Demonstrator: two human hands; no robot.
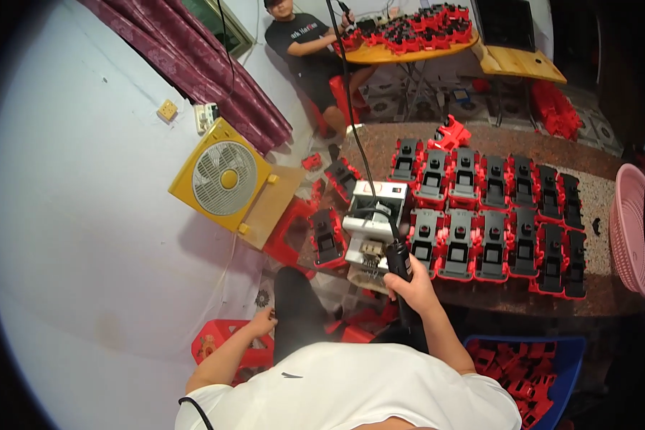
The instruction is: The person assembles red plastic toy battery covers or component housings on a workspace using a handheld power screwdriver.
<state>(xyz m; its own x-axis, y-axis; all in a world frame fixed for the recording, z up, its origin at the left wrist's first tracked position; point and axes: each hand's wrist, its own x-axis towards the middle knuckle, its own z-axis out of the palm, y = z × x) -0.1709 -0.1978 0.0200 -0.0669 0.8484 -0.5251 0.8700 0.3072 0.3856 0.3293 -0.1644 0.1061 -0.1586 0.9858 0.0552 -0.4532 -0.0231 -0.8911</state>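
My right hand (413, 287) is closed around a black electric screwdriver (399, 259), which hangs on a dark cable from above. Its upper end stands next to a white box-shaped screw feeder (377, 192) at the table's near-left part. My left hand (264, 322) is low on the left, beside my knee and over a red plastic stool (218, 337); its fingers are curled, and what they hold, if anything, is too small to make out. Right of the feeder, red-and-black plastic assemblies (464, 175) lie in two rows on the stone-topped table (494, 297).
A blue crate (577, 351) of red parts stands below the table at right, a pink basket (627, 229) at its right end. A yellow box fan (226, 178) is at left. At a far wooden table (380, 54) sits another person (301, 43) among similar parts.
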